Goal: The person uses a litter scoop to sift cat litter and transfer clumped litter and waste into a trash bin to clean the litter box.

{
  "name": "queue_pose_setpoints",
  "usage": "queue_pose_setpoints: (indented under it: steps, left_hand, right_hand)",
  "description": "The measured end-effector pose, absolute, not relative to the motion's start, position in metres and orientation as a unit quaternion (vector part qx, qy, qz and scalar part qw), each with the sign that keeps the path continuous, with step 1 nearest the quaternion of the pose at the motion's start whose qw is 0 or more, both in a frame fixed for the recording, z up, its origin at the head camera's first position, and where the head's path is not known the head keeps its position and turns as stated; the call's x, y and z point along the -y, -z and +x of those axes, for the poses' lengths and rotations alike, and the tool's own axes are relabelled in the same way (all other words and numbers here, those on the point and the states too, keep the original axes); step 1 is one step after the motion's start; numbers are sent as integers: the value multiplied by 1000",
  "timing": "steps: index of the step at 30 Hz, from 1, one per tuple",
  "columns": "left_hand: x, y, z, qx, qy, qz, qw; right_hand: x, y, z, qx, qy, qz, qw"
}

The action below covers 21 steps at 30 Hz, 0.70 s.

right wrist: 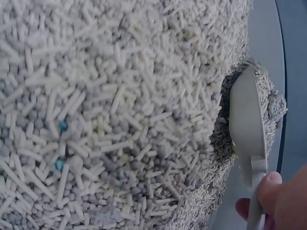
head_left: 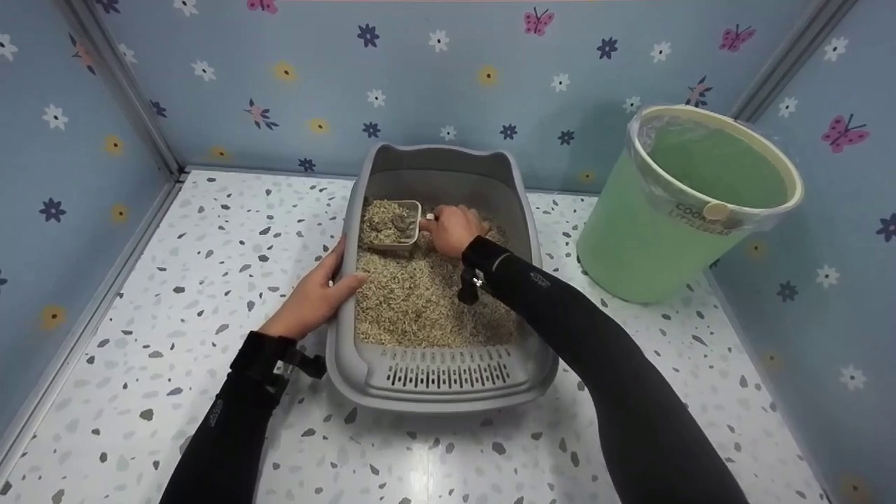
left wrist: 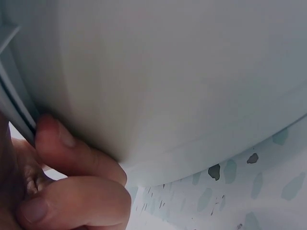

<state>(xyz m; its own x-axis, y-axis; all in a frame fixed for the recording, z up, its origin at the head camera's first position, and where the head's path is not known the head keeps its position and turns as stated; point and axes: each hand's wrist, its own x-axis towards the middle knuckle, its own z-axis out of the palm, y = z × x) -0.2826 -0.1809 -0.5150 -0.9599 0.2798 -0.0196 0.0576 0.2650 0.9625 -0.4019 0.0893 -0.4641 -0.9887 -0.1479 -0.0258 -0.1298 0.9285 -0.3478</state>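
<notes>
A grey litter box [head_left: 441,399] stands on the speckled floor, holding pale pellet litter [head_left: 413,301]. My left hand [head_left: 311,297] grips its left side, thumb over the rim; in the left wrist view, fingers [left wrist: 81,201] curl against the outer wall. With my right hand [head_left: 455,229] inside the box, I hold the handle of a pale litter scoop [right wrist: 247,115]. Heaped with litter and darker clumps, the scoop lies at the back left of the box, close to the wall. Its underside and the handle's end are hidden in the head view.
To the right of the box is a green trash bin [head_left: 630,238] with a cream rim and a clear plastic liner. Blue flower-patterned panels [head_left: 420,63] enclose the back and both sides. The box has a slotted front ledge [head_left: 448,367].
</notes>
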Motion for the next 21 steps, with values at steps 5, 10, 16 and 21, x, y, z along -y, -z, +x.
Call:
queue_pose_setpoints:
  steps: [5,10,16,21]
  left_hand:
    - [181,515,-282,-792,-594,105,93]
    - [181,516,-281,-789,-598,106,95]
    - [181,517,-282,-791,-596,110,86]
    - [181,517,-283,-793,-594,101,89]
  right_hand:
    - [-87,467,-403,-980,188,-59,20]
    - [-85,469,-407,-981,185,-52,4]
    - [-84,470,-412,-979,201,-46,-7]
    - [-88,465,-414,-973,227,-51,14]
